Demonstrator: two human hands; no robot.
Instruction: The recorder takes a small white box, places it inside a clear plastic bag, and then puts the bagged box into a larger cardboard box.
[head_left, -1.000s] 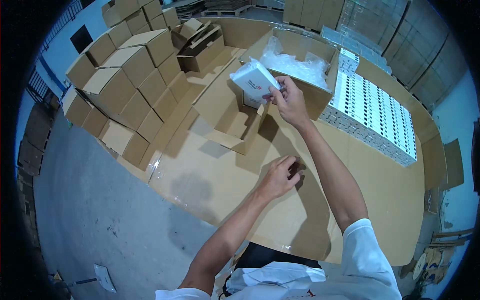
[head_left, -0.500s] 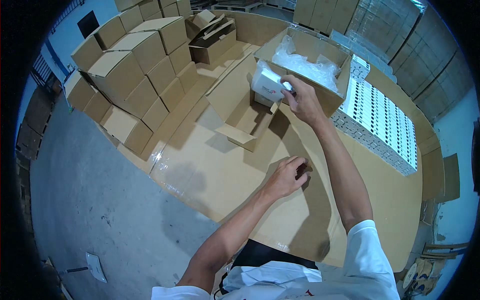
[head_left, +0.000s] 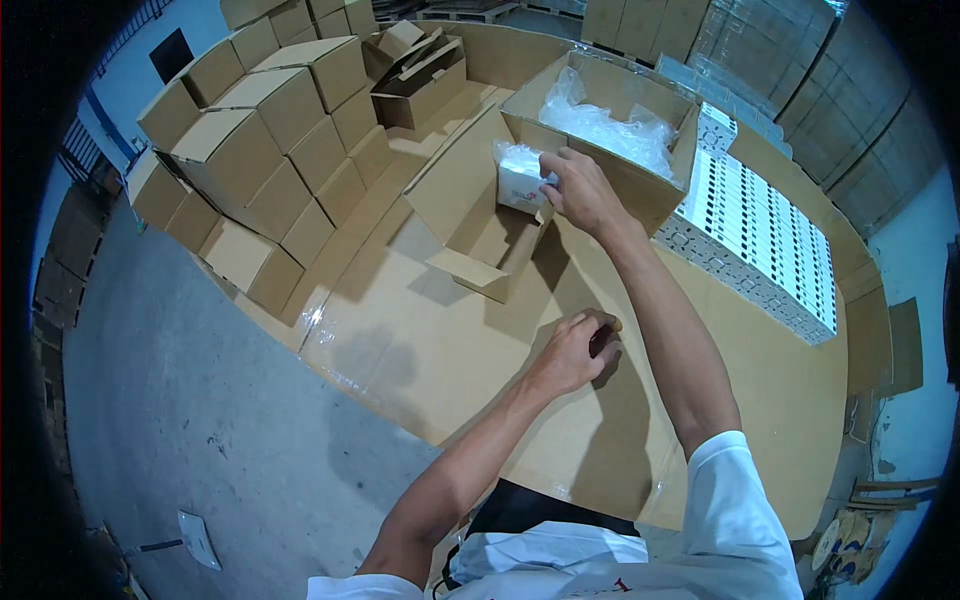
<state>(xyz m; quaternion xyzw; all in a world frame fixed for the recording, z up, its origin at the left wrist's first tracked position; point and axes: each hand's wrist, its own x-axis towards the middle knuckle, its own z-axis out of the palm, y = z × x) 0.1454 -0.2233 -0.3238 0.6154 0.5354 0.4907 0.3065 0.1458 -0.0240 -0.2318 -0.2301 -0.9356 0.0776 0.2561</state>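
A small white box (head_left: pixel 520 190) with clear plastic wrap about its top stands upright in the far end of an open brown carton (head_left: pixel 470 255). My right hand (head_left: pixel 583 188) is closed on the white box's right edge, thumb and fingers pinching it. The carton's flaps are folded outward, and its near part shows bare cardboard. My left hand (head_left: pixel 578 352) rests on the cardboard-covered table (head_left: pixel 450 380), nearer to me than the carton. Its fingers are loosely curled, with a gap between thumb and forefinger and nothing visible in it.
Stacked brown cartons (head_left: pixel 270 130) fill the left side of the table. A large open box (head_left: pixel 610 160) holding clear plastic wrap stands behind my right hand. Rows of small white boxes (head_left: pixel 765 240) lie to the right. Some open cartons (head_left: pixel 425 85) sit at the back.
My right hand has moved the white box down and slightly left, from above the carton's rim into its far end. The left hand stays put.
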